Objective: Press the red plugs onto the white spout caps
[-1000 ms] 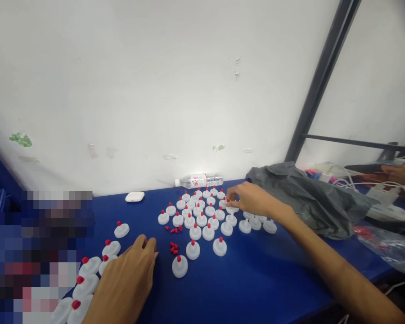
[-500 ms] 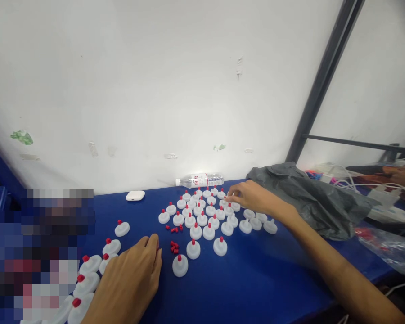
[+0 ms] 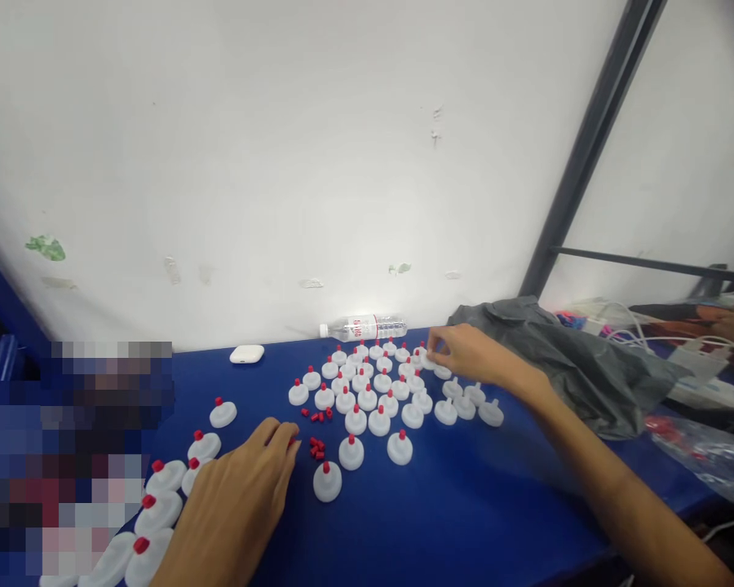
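My left hand (image 3: 245,481) rests low over the blue table, its fingers curled together, with a bit of red, seemingly a small red cap (image 3: 293,441), at the fingertips. Loose red caps (image 3: 316,447) lie just right of it. Farther back, my right hand (image 3: 458,352) has its thumb and fingers closed at a white spouted lid (image 3: 426,359) at the right of the cluster; the fingers partly cover that lid. Many white spouted lids (image 3: 355,421) stand spout up, most with red caps on. Several bare-spouted lids (image 3: 446,412) stand nearer, below the right hand.
A clear bottle (image 3: 362,328) lies along the white wall. Left of it sits a small white case (image 3: 246,354). Capped lids (image 3: 160,512) line the left side beside a blurred area. A grey plastic bag (image 3: 526,350) and a clear bag (image 3: 703,456) lie at right, near white cables.
My right hand has shifted slightly right, from one lid to another, and a red-tipped lid now shows where it was. Red now shows at my left fingertips, which have risen slightly.
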Action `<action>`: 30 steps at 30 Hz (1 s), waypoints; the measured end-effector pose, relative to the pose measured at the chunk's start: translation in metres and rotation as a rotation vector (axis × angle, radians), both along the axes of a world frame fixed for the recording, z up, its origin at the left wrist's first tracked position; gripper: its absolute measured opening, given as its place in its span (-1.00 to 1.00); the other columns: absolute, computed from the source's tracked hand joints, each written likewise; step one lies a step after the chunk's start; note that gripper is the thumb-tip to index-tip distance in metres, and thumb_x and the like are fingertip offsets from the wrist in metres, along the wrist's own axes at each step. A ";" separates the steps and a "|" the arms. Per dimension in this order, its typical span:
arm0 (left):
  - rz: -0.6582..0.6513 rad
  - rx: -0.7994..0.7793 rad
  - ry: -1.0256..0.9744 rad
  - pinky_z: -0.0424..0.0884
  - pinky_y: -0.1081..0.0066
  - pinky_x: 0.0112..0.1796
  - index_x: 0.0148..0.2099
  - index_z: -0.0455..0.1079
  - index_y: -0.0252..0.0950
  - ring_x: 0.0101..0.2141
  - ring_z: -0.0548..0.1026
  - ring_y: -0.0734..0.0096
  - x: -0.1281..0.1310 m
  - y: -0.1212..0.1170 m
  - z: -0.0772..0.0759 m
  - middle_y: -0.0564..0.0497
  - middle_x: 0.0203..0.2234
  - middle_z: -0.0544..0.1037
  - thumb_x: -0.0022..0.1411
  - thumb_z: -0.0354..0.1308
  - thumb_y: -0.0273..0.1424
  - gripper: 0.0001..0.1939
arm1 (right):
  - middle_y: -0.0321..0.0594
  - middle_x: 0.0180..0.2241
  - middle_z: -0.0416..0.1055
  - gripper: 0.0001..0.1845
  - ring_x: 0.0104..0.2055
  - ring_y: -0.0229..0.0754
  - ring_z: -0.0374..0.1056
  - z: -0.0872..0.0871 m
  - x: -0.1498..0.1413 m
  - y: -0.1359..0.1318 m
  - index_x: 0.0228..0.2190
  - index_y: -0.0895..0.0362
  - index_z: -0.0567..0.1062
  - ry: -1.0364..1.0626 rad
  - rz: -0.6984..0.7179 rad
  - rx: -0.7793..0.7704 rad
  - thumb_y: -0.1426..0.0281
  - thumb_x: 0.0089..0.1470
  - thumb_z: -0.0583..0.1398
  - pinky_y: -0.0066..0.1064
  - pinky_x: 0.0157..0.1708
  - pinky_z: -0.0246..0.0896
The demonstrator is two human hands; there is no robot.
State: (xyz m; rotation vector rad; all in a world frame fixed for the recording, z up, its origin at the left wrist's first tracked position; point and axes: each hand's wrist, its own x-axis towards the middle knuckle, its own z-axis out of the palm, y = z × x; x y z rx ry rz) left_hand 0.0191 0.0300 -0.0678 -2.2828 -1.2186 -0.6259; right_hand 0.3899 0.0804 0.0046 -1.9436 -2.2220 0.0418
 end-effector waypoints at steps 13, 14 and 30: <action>0.009 -0.182 -0.143 0.66 0.34 -0.41 -0.03 0.58 -0.04 -0.28 0.75 0.16 -0.001 -0.006 0.004 0.04 -0.14 0.75 0.44 -0.15 -0.46 -0.55 | -0.16 -0.07 0.58 -0.72 -0.01 0.03 0.48 -0.022 -0.064 -0.018 -0.04 -0.02 0.49 0.206 0.582 0.416 0.14 0.32 0.31 -0.07 0.06 0.40; -0.030 -0.151 -0.202 0.68 0.34 -0.37 -0.06 0.58 -0.06 -0.29 0.75 0.19 0.000 -0.006 0.006 0.06 -0.17 0.76 0.46 -0.14 -0.42 -0.58 | -0.18 -0.08 0.58 -0.66 -0.04 0.02 0.49 -0.025 -0.069 -0.021 -0.04 -0.01 0.48 0.214 0.621 0.438 0.11 0.27 0.35 -0.07 0.06 0.41; -0.429 -0.143 -0.469 0.58 0.58 -0.46 -0.10 0.51 -0.04 -0.45 0.70 0.44 0.020 -0.018 0.021 0.17 -0.35 0.74 0.57 -0.05 -0.22 -0.71 | -0.15 -0.13 0.53 -0.68 -0.13 -0.16 0.47 -0.034 -0.114 -0.055 -0.04 0.12 0.43 0.255 0.902 0.554 0.14 0.39 0.22 -0.30 -0.07 0.47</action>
